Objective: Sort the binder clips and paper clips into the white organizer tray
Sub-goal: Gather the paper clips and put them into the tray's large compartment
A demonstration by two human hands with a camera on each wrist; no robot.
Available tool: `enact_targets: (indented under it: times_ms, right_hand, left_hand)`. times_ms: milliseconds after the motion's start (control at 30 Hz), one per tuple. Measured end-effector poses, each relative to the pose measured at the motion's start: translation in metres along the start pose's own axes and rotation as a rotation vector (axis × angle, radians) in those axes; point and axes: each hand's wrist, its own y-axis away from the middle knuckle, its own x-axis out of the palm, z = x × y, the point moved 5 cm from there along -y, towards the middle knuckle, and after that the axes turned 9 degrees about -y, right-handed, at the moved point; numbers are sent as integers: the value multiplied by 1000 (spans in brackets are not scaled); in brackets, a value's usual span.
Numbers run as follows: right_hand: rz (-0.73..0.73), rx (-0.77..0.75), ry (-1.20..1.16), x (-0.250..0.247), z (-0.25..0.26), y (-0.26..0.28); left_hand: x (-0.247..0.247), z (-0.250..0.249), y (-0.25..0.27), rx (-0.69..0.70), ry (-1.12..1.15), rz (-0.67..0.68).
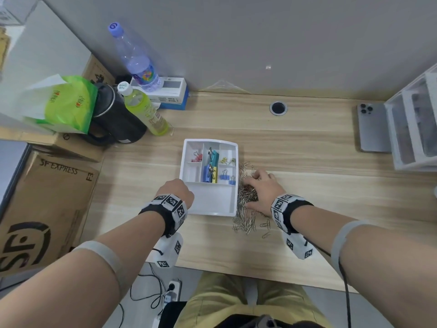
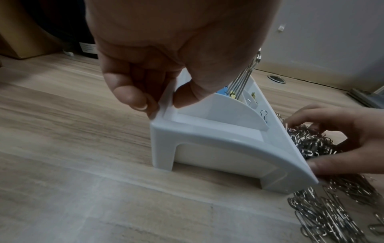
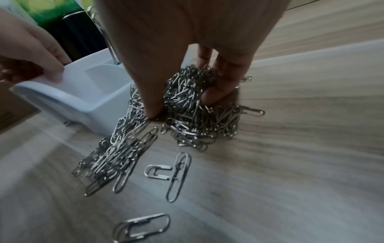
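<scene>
The white organizer tray stands mid-table. Its back compartments hold pink, large blue, teal and yellow, small blue and small yellow binder clips; the wide front compartment shows only white. My left hand pinches the tray's near left rim between thumb and fingers. A heap of silver paper clips lies against the tray's right wall. My right hand is down in the heap, thumb and fingers curled round a clump of paper clips.
Loose paper clips trail toward the table's front edge. At the back left stand two bottles, a black kettle and a green bag, with a cardboard box at the left. A phone and clear drawers are at the right.
</scene>
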Motion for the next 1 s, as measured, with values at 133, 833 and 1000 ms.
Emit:
enact_targets:
  times_ms: [133, 833, 1000]
  right_hand:
    - [-1, -31, -29, -3, 0, 1]
    - [139, 74, -83, -48, 16, 20]
    - [144, -27, -76, -44, 55, 13]
  left_hand:
    - [-1, -2, -2, 2, -12, 9]
    - [-12, -2, -9, 14, -14, 18]
    - [-12, 4, -9, 39, 18, 24]
